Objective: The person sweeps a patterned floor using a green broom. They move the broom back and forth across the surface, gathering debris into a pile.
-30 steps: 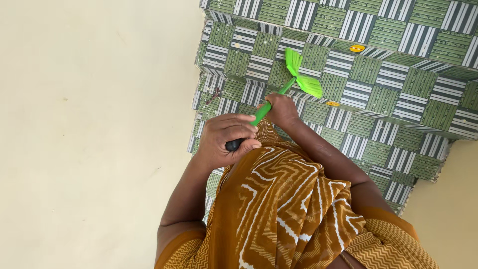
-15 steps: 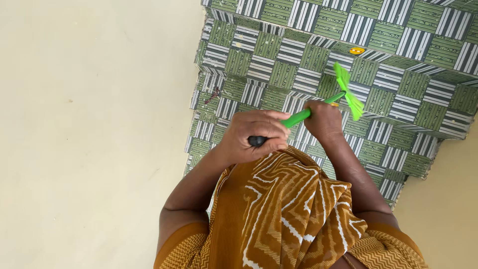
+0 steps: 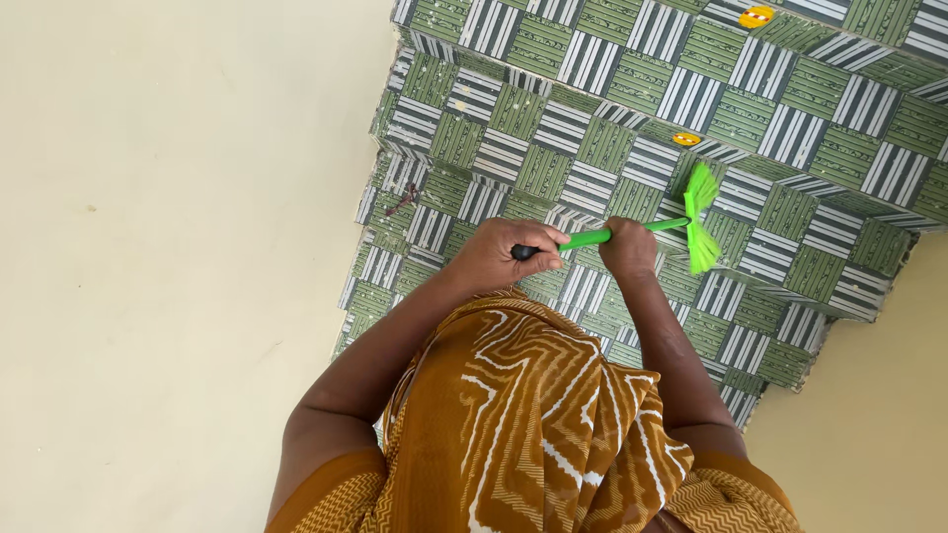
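Both hands clenched on one green broom (image 3: 632, 232). Left hand (image 3: 504, 259) wraps the black end cap of the handle, knuckles up, fingers curled over it. Right hand (image 3: 629, 247) grips the green shaft further along, just short of the bristle head, fist closed around it. Handle runs nearly level between the two hands, slightly rising toward the right hand's side. Bristle head (image 3: 700, 217) is bright green, fanned into two tufts, one pointing up, one down, sitting just beyond the right hand and against the edge of a tiled step (image 3: 790, 212). Steps are covered in green and white striped square tiles, several treads stacked away from the hands, dusty speckles on them. Small yellow-orange sticker (image 3: 686, 139) on the tile just past the bristles; another one (image 3: 756, 17) further off at the top. Small dark bit of debris (image 3: 403, 200) on the stair edge, beyond the left hand. Plain cream wall (image 3: 168, 257) to the left hand's outer side. Person wears a mustard-brown draped cloth (image 3: 533, 424) with white zigzag lines, below both hands.
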